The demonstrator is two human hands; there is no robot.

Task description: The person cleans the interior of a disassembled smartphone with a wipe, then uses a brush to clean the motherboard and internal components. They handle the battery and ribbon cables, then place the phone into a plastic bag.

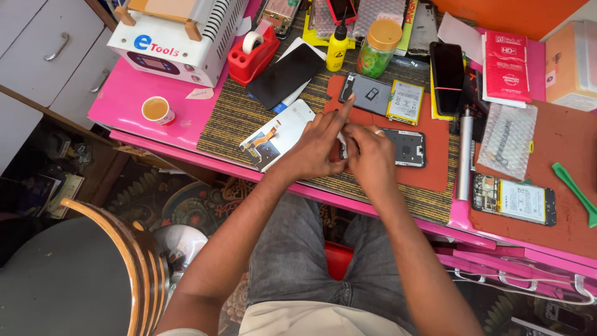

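left hand [317, 146] curled, index raised, grasp hidden | right hand [368, 154] pinched on phone frame [407, 148] | white panel [277, 134] at 9 | battery [406, 101] at 1 | tabletop [130, 99]

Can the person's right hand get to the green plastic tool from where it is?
Probably yes. The right hand is busy at the open phone frame, but only low, flat things lie between it and the green tool.

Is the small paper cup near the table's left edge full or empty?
Nearly full: the paper cup stands upright on the pink table, with light brown liquid showing close to its rim.
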